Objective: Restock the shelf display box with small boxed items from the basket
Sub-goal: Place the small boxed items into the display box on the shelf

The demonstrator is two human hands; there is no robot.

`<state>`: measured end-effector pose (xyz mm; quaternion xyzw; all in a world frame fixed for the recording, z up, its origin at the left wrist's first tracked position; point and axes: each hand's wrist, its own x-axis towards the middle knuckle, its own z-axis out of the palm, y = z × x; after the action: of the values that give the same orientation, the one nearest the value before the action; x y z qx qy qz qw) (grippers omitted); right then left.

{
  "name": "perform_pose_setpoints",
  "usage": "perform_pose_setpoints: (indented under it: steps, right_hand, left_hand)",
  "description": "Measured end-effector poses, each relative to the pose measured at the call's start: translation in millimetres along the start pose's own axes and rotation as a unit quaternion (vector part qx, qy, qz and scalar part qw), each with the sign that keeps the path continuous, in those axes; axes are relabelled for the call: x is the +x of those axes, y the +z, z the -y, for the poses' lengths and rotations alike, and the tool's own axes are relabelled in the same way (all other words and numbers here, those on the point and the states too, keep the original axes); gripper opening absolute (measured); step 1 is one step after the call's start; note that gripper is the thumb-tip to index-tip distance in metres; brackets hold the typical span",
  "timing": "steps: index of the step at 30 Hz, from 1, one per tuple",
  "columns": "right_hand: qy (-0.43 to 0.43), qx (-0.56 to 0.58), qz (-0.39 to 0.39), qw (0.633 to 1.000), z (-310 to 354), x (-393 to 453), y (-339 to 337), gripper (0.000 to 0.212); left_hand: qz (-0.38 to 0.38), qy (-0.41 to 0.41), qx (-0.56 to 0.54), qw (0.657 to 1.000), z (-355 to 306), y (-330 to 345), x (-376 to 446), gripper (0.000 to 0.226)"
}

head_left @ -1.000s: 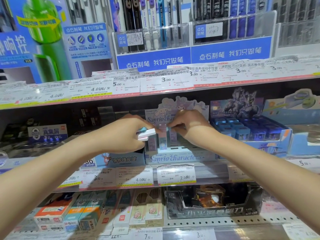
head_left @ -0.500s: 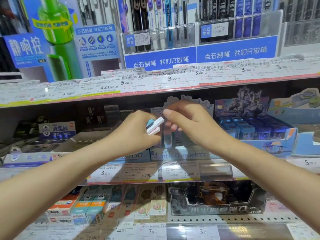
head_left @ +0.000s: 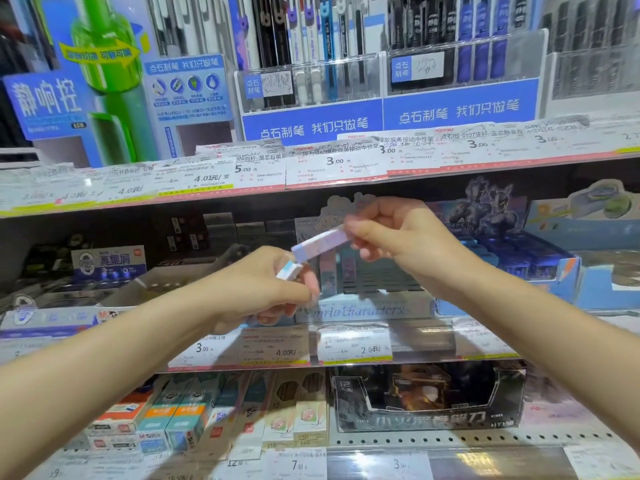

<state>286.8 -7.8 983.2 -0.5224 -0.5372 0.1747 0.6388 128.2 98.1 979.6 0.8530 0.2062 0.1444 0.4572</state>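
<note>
Fingers (head_left: 304, 282) of the left hand (head_left: 256, 289) curl around a small box (head_left: 289, 270), only its end showing. Just right, the right hand (head_left: 398, 237) pinches a pale box (head_left: 320, 243) by one end, tilted, in front of the display box (head_left: 363, 308) on the middle shelf (head_left: 433, 348). Price tags (head_left: 355, 344) line the shelf edge; pens (head_left: 325, 46) stand above.

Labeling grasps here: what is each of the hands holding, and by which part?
Right hand pinches a pale small box by its right end. Left hand holds another small box, mostly enclosed in its fingers, one end sticking out.
</note>
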Motion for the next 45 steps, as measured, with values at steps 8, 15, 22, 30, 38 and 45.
perform_pose_setpoints:
  steps: [8,15,22,30,38,45]
  right_hand:
    - [0.059,0.032,-0.002,0.998,-18,-3,-4,0.009]
    - [0.023,-0.189,0.104,0.976,-8,-1,-10,0.025]
    - [-0.038,-0.273,0.189,0.942,2,6,-9,0.045]
    - [-0.091,-0.316,0.044,0.944,-25,23,-18,0.037]
    - [-0.1,-0.303,0.025,0.947,-47,26,-11,0.031]
    - [-0.068,-0.316,0.033,0.946,-47,33,-13,0.031]
  left_hand:
    - [-0.117,0.036,-0.091,0.988,4,-9,2,0.011]
    - [-0.086,0.045,-0.023,0.995,1,-10,5,0.015]
    - [-0.096,0.098,0.029,0.99,3,-8,12,0.032]
    - [-0.099,0.185,0.431,0.878,9,-13,5,0.051]
    - [-0.062,0.157,0.457,0.873,7,-11,4,0.058]
    - [-0.059,0.147,0.434,0.887,7,-16,8,0.06]
